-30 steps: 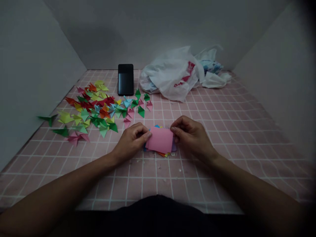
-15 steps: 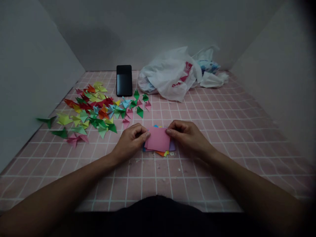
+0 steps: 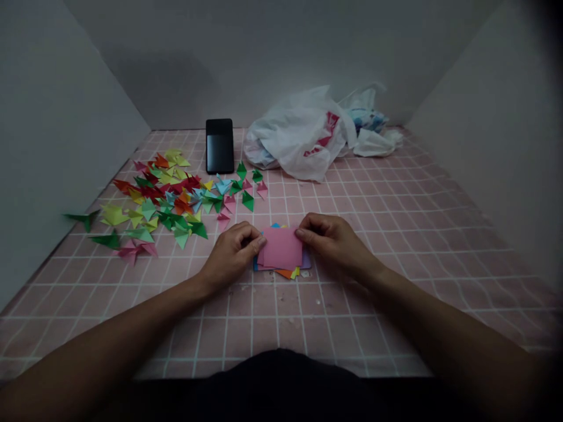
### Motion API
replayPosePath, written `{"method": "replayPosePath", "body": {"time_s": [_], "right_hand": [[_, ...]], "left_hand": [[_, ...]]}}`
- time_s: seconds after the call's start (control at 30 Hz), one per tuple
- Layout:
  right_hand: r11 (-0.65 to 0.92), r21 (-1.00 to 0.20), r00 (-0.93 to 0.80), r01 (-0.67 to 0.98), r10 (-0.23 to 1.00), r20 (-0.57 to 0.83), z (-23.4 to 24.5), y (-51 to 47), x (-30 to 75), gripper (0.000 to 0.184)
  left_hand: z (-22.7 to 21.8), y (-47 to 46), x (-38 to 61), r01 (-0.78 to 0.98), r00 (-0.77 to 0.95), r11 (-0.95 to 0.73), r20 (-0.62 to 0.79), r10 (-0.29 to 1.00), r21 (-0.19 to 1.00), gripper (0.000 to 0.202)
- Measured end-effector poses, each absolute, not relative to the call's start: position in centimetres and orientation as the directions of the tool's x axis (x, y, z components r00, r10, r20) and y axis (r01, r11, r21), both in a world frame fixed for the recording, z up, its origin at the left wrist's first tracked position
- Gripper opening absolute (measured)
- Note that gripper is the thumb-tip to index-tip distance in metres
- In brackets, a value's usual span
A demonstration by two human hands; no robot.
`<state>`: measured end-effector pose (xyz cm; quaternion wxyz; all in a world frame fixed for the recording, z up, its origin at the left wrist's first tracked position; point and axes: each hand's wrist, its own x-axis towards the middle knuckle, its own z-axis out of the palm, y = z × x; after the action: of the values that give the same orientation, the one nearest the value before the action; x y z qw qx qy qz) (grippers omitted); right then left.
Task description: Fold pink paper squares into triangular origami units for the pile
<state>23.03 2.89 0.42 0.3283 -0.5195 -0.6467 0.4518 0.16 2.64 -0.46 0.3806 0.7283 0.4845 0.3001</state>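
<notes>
Both left hand and right hand fingers pinch edges of the paper stack.

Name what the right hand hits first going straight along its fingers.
The pink paper square comes first: the right hand points at it, with the fingertips apparently already at its edge, though depth is hard to judge from this view.

White walls (dim) enclose a pink grid surface.
</notes>
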Motion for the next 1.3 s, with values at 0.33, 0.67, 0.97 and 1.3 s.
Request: {"method": "replayPosePath", "body": {"time_s": [0.33,0.67,0.97,1.3], "right_hand": [[-0.194,-0.98,-0.075,-0.05,0.979,-0.19,0.4,3.5,23.6,0.022],[-0.506,-0.821,-0.419,-0.264,0.827,-0.375,0.3,2.0,22.1,0.032],[-0.162,-0.984,-0.358,-0.069,0.925,-0.128,1.2,1.2,21.8,0.037],[-0.457,-0.888,-0.504,-0.049,0.779,-0.373,0.2,0.4,21.2,0.029]], "left_hand": [[-0.9,2.7,0.1,0.565,0.325,-0.313,0.143,0.935,0.764,0.016],[-0.4,1.9,0.0,0.485,0.395,-0.71,0.597,0.699,0.511,0.018],[0.9,0.9,0.7,0.27,0.276,-0.011,-0.067,0.959,0.963,0.026],[0.9,0.9,1.1,0.138,0.314,0.09,-0.129,0.941,0.986,0.025]]}}
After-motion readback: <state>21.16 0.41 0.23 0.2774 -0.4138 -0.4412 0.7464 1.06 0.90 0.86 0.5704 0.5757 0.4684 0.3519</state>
